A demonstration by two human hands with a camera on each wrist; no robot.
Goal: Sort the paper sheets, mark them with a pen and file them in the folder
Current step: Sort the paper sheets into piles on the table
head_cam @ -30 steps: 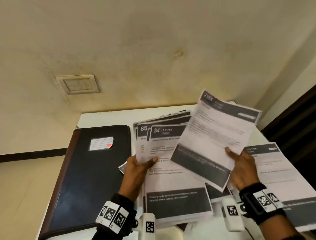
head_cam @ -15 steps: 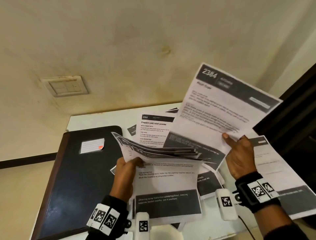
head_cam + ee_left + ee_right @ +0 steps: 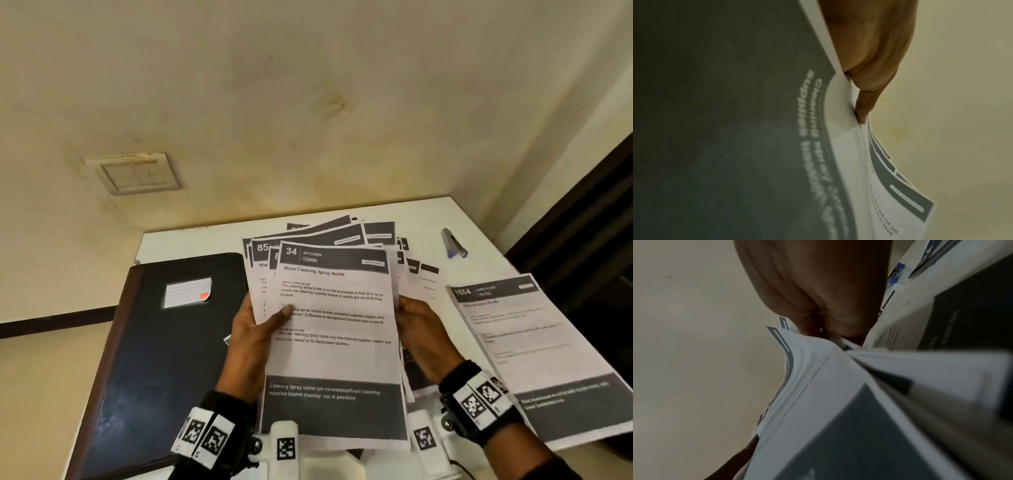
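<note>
A fanned stack of printed sheets [image 3: 335,329] is held up over the table, its top page headed "34 KITCHEN". My left hand [image 3: 255,329] grips the stack's left edge, thumb across the top page. My right hand [image 3: 416,329] holds the right edge with its fingers behind the sheets. The left wrist view shows the left hand [image 3: 869,69] pinching the stack [image 3: 777,129]; the right wrist view shows the right hand [image 3: 818,293] at the paper edges [image 3: 838,394]. A closed dark folder [image 3: 164,359] lies to the left. A pen [image 3: 452,243] lies at the back right.
A separate pile of sheets [image 3: 534,356] headed "1654" lies on the right of the white table [image 3: 191,243]. More sheets [image 3: 424,277] lie under the held stack. A wall with a switch plate [image 3: 135,174] stands behind the table; a dark door frame is at right.
The single sheet my right hand held raised has left that hand, which now grips the stack's right edge. The left hand has turned the stack face-up toward me.
</note>
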